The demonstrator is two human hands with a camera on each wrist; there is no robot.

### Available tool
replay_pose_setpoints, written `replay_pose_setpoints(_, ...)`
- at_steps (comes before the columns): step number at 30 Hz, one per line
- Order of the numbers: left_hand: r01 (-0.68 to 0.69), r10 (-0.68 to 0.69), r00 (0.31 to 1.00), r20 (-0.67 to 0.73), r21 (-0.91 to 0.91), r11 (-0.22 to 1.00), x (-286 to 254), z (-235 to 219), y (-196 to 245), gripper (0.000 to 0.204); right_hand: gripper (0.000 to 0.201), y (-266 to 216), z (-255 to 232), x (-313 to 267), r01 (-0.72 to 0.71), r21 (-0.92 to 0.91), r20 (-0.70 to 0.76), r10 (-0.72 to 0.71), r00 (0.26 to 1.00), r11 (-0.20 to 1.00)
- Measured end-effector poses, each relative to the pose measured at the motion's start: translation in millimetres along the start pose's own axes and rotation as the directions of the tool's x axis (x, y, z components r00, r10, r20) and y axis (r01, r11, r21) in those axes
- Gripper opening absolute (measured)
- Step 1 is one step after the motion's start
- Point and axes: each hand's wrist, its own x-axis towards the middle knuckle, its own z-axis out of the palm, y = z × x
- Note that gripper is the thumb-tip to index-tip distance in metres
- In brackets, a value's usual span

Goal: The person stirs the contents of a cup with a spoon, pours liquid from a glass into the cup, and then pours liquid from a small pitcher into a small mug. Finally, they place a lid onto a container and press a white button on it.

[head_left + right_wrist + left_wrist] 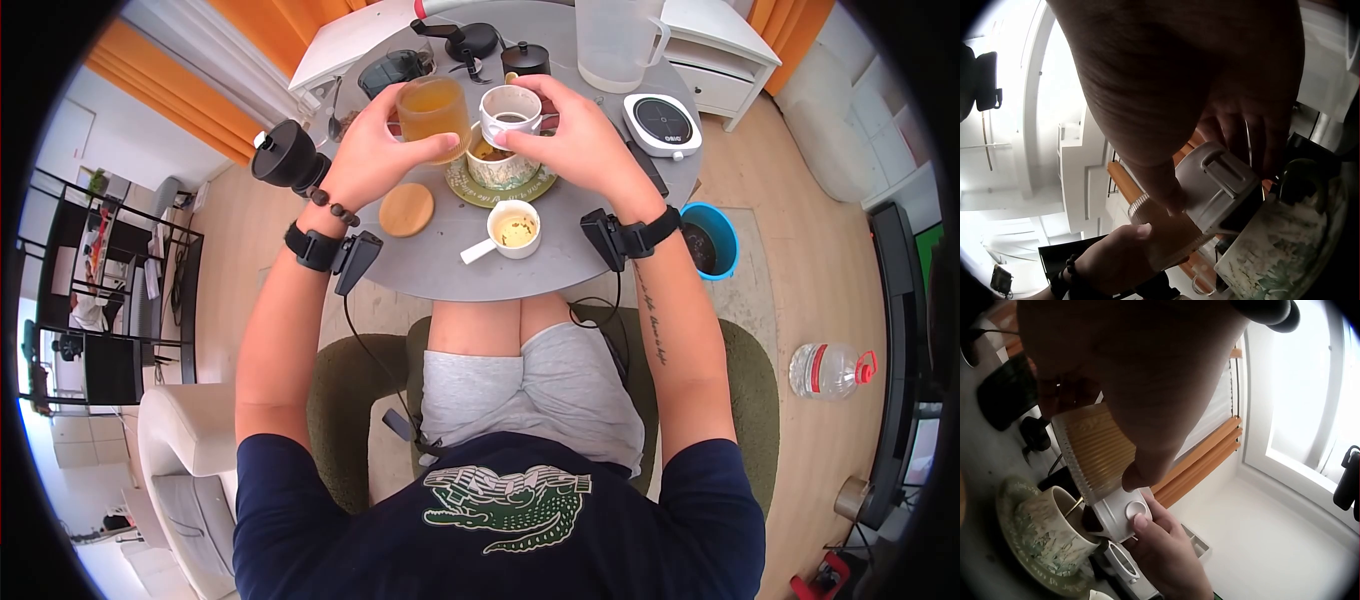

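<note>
In the head view my left hand (385, 150) grips a ribbed clear glass (432, 105) of amber liquid. The right hand (580, 135) holds a small white cup (510, 100) with a dark inside, its thumb pressed on the side. Glass and white cup meet side by side in the left wrist view. Both are above a patterned cup (503, 175) on a green saucer (460, 190); a thin metal rod (1075, 506) stands in the patterned cup. Nearer me sits a white handled cup (515, 228) with brown flecks inside.
A round wooden lid (407, 210) lies at the left on the grey table (380, 262). A white scale (662, 125) and a clear jug (612, 50) stand at right. Black grinder (288, 160) and black pot (526, 58) are farther off. A blue bin (715, 240) stands on the floor.
</note>
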Motion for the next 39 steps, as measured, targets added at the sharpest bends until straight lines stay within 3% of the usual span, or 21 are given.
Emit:
replay_pose_setpoints(9, -0.055, 0.052, 0.998, 0.044, 0.073, 0.996, 5.0, 1.5, 0.2, 0.082, 0.079, 8.2, -4.4, 0.6, -0.005, 0.026, -0.019, 0.006, 1.000, 1.000)
replay_pose_setpoints(17, -0.118, 0.093, 0.991, 0.098, 0.298, 0.947, 10.0, -1.2, 17.4, 0.082, 0.079, 7.8, -8.4, 2.5, 0.017, 0.018, -0.058, -0.016, 0.998, 1.000)
replay_pose_setpoints(23, -0.186, 0.144, 0.980, 0.134, 0.397, 0.898, 17.4, -0.4, 7.1, 0.079, 0.079, 9.0, -8.6, 2.6, 0.042, -0.016, -0.065, -0.042, 0.997, 0.999)
replay_pose_setpoints(39, -0.191, 0.125, 0.977, 0.175, 0.440, 0.878, 22.2, -2.4, 8.2, 0.080, 0.081, 13.0, -9.9, 4.6, 0.077, -0.081, -0.079, -0.084, 0.993, 0.994)
